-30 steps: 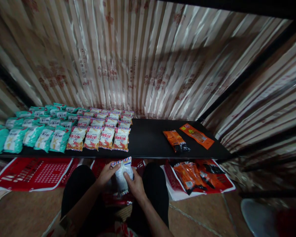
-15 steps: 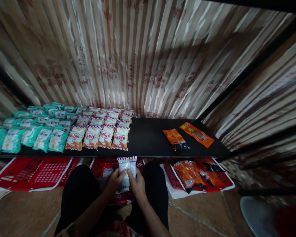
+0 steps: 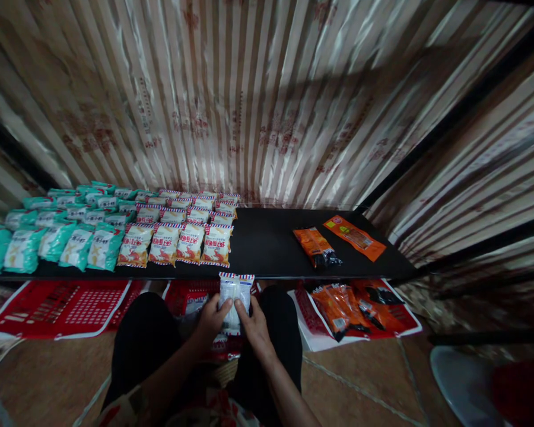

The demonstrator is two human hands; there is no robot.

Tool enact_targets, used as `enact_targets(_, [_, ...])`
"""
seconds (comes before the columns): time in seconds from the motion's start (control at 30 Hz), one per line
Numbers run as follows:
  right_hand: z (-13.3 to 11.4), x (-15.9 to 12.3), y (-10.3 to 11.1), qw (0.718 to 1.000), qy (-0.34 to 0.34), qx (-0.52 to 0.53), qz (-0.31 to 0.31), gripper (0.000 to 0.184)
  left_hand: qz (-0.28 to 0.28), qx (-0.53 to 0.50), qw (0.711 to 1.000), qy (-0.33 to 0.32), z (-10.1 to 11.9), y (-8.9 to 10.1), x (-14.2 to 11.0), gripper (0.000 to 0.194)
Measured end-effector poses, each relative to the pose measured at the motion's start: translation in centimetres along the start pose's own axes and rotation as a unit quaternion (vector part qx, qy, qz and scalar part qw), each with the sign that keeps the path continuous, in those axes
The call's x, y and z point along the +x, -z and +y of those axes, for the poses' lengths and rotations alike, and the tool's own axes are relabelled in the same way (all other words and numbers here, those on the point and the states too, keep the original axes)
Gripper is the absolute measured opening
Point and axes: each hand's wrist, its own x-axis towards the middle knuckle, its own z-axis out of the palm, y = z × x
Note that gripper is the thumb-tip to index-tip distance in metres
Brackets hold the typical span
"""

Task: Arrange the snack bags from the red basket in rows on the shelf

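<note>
Both my hands hold one snack packet [image 3: 235,292], white-backed with a red, white and blue striped top edge, just below the front edge of the black shelf [image 3: 267,246]. My left hand [image 3: 210,321] grips its left side and my right hand [image 3: 253,323] its right side, thumbs pressed on the packet. On the shelf straight ahead lie rows of matching orange-and-cream packets [image 3: 182,231], with teal packets [image 3: 57,237] in rows to their left. The packet hangs over a red basket [image 3: 191,296] between my knees.
Two orange packets [image 3: 338,240] lie on the shelf's right part. More orange packets [image 3: 351,305] sit in a red tray on the floor at right. A flat red basket [image 3: 62,305] lies at left. Striped wallpaper backs the shelf. A pale round object [image 3: 463,385] is at lower right.
The packet has risen and shifted slightly right toward the shelf edge, turned upright between both hands. My left hand has moved in closer to the right hand.
</note>
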Motion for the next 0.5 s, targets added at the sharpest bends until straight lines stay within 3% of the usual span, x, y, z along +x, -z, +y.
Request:
enact_targets(0.2, [-0.7, -0.6, 0.5, 0.994, -0.025, 0.093, -0.047, 0.05, 0.008, -0.004, 1.0, -0.013, -0.5, -0.5, 0.8, 0.046])
enact_targets(0.5, [-0.3, -0.5, 0.3, 0.991, -0.005, 0.131, -0.002, 0.047, 0.024, -0.006, 1.0, -0.009, 0.8, -1.4, 0.6, 0.043])
